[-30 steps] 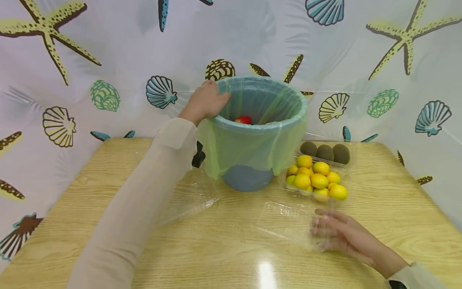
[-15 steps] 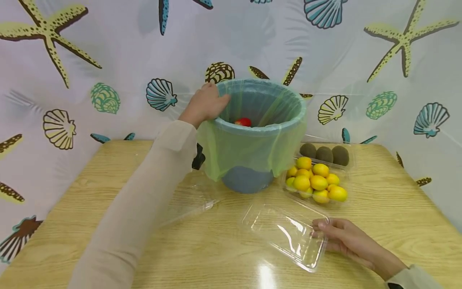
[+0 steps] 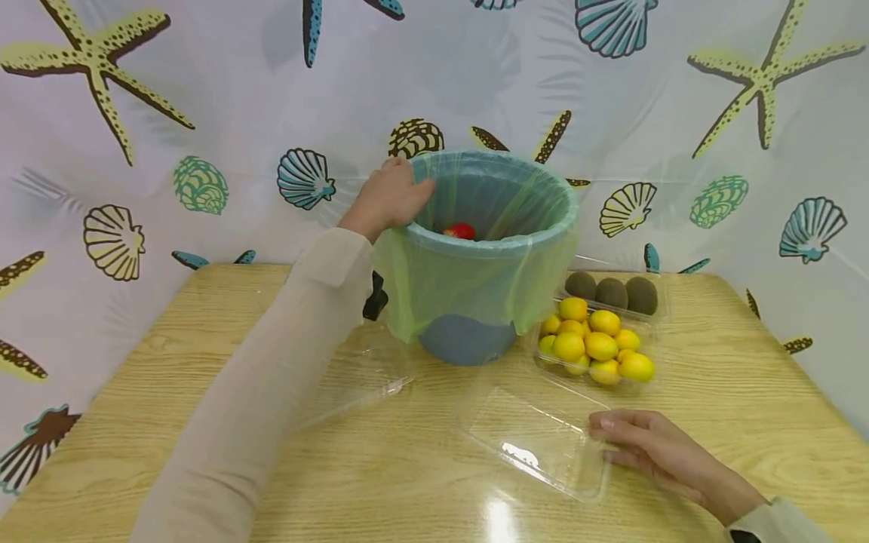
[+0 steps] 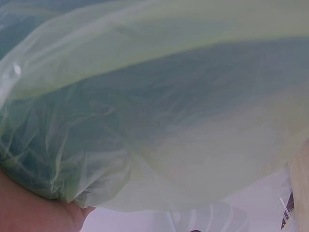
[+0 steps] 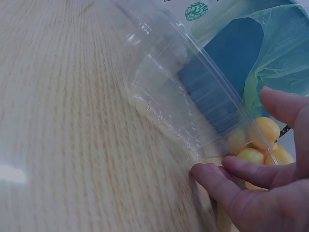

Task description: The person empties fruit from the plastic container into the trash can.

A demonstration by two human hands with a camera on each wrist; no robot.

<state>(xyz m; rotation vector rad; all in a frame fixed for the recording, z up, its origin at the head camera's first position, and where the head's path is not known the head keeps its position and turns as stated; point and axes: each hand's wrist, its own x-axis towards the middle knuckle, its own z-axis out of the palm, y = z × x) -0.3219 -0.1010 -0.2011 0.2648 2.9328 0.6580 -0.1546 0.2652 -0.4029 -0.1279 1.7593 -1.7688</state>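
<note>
Left hand (image 3: pixel 388 194) is gripping the bin (image 3: pixel 468 343) with red fruit (image 3: pixel 460 231) inside, spread right hand (image 3: pixel 655 449) is meeting a tray (image 3: pixel 536 445), and yellow fruit (image 3: pixel 601 345) and kiwis (image 3: pixel 611 292) are remaining outside.

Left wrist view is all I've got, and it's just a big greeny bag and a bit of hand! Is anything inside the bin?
Observer: Yes, the head view shows a red thing down in the bin.
Operator: Cool! Where's the other hand, then?
Observer: The right hand is at the end of a clear tray.
Operator: And is there any more stuff on the table?
Observer: Yes, a pile of yellow fruit to the right of the bin in the head view.
</note>
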